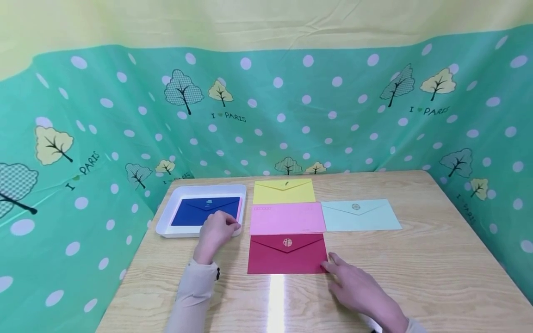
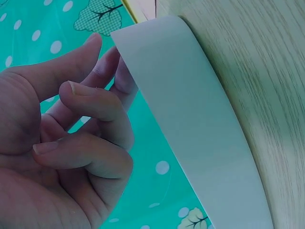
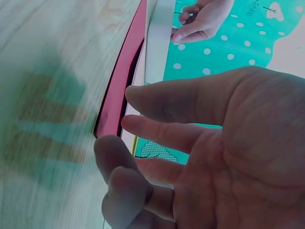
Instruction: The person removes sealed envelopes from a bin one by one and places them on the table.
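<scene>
My left hand (image 1: 216,231) is over the near right corner of a white tray (image 1: 183,234). Its fingers are bent, with nothing seen between them; in the left wrist view some fingertips reach behind the tray wall (image 2: 176,109). A blue envelope (image 1: 195,215) lies in the tray, with a strip of a pink envelope (image 1: 240,209) showing beside it. At the lower right corner of a red envelope (image 1: 270,261) is my right hand (image 1: 358,286). In the right wrist view, its thumb and fingers are apart, fingertips near the red envelope's edge; contact is hard to tell.
Above the red envelope lies a pink envelope (image 1: 287,219), and beyond it a yellow one (image 1: 270,194). A pale green envelope (image 1: 374,217) lies right of the pink one. Wooden table (image 1: 437,277); a dotted green curtain (image 1: 291,115) hangs along its back and sides.
</scene>
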{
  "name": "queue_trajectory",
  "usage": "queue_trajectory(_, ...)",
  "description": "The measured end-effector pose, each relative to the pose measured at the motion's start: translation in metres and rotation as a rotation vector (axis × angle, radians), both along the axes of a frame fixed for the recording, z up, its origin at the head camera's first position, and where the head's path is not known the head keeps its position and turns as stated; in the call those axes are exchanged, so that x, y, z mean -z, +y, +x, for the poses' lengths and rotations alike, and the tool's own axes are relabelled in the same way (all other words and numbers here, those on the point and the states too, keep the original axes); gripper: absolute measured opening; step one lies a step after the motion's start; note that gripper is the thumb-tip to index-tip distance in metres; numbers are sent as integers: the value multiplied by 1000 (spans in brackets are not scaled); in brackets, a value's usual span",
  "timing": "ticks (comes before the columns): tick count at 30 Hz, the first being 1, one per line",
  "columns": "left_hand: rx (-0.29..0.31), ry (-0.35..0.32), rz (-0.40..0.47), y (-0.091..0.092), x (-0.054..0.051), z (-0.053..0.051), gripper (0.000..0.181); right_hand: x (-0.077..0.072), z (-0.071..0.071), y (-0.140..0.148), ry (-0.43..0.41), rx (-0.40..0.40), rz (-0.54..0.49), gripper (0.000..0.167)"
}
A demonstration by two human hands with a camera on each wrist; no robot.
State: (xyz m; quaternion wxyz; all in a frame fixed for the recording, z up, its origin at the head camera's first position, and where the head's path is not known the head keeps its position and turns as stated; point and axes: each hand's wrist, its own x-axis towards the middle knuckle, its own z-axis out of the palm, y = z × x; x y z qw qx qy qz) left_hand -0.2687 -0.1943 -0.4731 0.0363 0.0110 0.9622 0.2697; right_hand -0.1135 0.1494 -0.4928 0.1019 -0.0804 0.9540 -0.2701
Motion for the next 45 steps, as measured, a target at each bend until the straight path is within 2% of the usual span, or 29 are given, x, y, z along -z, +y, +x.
queue_trajectory(8, -25, 11, 23, -11, -6, 3, 19, -6, -7, -4, 2, 7, 18, 45)
queue_trajectory(15, -31, 54, 27, -17, -16, 2, 22, -14, -14, -7, 96, 12, 24, 42)
queue_trajectory(19, -38, 71, 32, -23, -19, 3, 19, -21, -20, -11, 123, -6, 8, 41)
queue_trajectory(26, -40, 89, 37, -32, -27, 1, 21, -34, -42, -18, 202, -18, -46, 35)
queue_trajectory(34, -57, 101, 39, -40, -38, -3, 29, -44, -68, -24, 175, 13, -118, 38)
queue_trajectory(45, -44, 112, -4, -62, -61, -14, 34, -56, -99, -46, 229, 19, -139, 41)
